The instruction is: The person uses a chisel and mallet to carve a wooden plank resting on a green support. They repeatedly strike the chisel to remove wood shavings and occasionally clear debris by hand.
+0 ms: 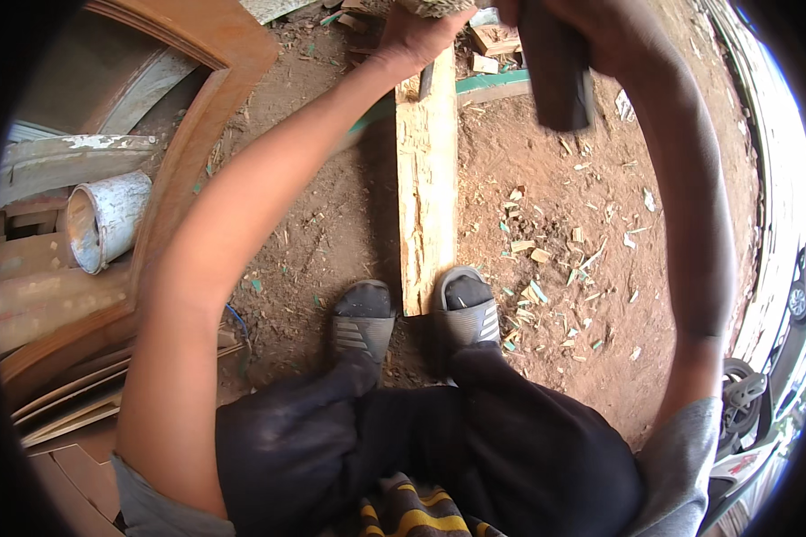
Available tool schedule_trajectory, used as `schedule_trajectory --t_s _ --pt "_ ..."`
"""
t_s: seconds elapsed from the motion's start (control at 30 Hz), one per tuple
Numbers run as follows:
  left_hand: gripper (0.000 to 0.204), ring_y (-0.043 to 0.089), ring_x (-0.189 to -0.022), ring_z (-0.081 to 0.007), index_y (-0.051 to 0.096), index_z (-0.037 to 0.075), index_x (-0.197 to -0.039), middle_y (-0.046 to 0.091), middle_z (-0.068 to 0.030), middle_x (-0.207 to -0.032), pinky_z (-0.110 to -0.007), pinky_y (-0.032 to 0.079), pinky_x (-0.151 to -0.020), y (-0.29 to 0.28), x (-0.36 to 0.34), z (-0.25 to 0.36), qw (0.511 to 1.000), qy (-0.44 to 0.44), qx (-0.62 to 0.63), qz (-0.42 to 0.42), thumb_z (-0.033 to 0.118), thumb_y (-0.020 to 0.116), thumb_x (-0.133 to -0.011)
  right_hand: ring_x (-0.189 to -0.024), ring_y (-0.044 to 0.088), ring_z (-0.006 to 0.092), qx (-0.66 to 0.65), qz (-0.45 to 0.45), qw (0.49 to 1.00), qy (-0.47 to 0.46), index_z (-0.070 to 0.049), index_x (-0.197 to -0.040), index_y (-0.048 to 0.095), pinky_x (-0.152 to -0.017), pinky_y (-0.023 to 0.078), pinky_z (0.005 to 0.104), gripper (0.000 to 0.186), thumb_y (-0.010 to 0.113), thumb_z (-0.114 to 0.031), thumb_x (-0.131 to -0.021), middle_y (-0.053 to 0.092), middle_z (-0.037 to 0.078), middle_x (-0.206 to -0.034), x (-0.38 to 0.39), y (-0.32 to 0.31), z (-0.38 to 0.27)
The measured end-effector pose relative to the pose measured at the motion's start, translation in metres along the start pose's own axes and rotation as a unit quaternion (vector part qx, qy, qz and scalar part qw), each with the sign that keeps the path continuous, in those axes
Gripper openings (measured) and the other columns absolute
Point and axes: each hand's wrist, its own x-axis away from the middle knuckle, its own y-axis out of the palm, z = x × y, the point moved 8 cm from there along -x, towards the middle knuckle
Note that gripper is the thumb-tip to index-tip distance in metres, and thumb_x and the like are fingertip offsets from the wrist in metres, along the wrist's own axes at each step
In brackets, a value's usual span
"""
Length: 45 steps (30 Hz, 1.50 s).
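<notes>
A long pale plank [428, 188] lies on the ground, running away from my feet, its surface rough and gouged. At its far part, my left hand [416, 40] is closed around a chisel [426, 82]. The handle's frayed top sticks out above the fist, and the narrow dark blade points down at the wood. To the right and raised, my right hand [613, 40] grips a dark, block-shaped mallet [560, 80], blurred by motion. The upper edge cuts off part of both hands.
My sandalled feet [364, 322] flank the plank's near end. Wood chips [537, 255] litter the dirt on the right. A brown wooden frame [201, 134], a paint-stained white bucket [107, 222] and stacked boards stand left. A green strip [493, 80] lies beyond; a motorcycle wheel [741, 398] shows right.
</notes>
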Motion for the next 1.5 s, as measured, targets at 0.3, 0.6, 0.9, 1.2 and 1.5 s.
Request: schedule_trajectory --t_s 0.3,0.6,0.9,1.2,1.5 --pt "0.026 0.064 -0.086 -0.0248 0.063 0.002 -0.095 0.067 -0.0105 -0.088 -0.042 0.050 -0.076 -0.010 0.002 0.024 0.988 0.001 0.137 0.071 0.029 0.062 -0.094 -0.058 0.061 0.0136 0.032 -0.017 0.998 0.059 0.003 -0.096 0.064 -0.056 0.053 0.0284 0.028 0.069 -0.025 -0.093 0.063 0.006 -0.072 0.065 -0.005 -0.059" --pt "0.018 0.063 -0.081 -0.0224 0.062 0.005 -0.086 0.065 -0.0080 -0.083 -0.038 0.048 -0.072 0.008 0.002 0.005 0.996 0.021 0.081 -0.016 0.023 0.063 -0.090 -0.060 0.059 0.0131 0.066 0.022 0.991 0.111 0.001 -0.100 0.061 -0.058 0.054 0.0277 0.023 0.067 -0.021 -0.095 0.061 0.005 -0.076 0.030 -0.004 -0.003" --pt "0.020 0.060 -0.080 -0.0177 0.058 0.007 -0.079 0.062 -0.0039 -0.081 -0.032 0.047 -0.070 -0.001 0.015 -0.011 0.963 -0.198 0.178 -0.052 0.022 0.063 -0.091 -0.053 0.053 0.0116 -0.173 0.084 0.981 0.019 -0.004 -0.091 0.059 -0.051 0.050 0.0277 0.017 0.069 -0.017 -0.092 0.061 0.003 -0.074 0.052 -0.034 0.001" --pt "0.030 0.068 -0.089 -0.0276 0.070 0.002 -0.094 0.070 -0.0123 -0.091 -0.042 0.051 -0.080 0.009 0.004 0.044 0.997 0.063 0.032 -0.010 0.031 0.060 -0.096 -0.059 0.058 0.0084 0.078 0.013 0.994 -0.076 -0.005 -0.099 0.061 -0.056 0.050 0.0265 0.027 0.061 -0.032 -0.101 0.060 0.000 -0.072 0.038 -0.023 -0.010" --pt "0.027 0.067 -0.075 -0.0169 0.074 0.003 -0.095 0.071 -0.0080 -0.079 -0.036 0.052 -0.069 0.007 0.002 0.041 0.987 -0.060 0.136 -0.061 0.027 0.063 -0.096 -0.059 0.056 0.0069 -0.095 0.037 0.992 0.078 -0.005 -0.099 0.062 -0.054 0.045 0.0203 0.022 0.069 -0.025 -0.096 0.060 -0.001 -0.080 0.068 -0.050 0.027"
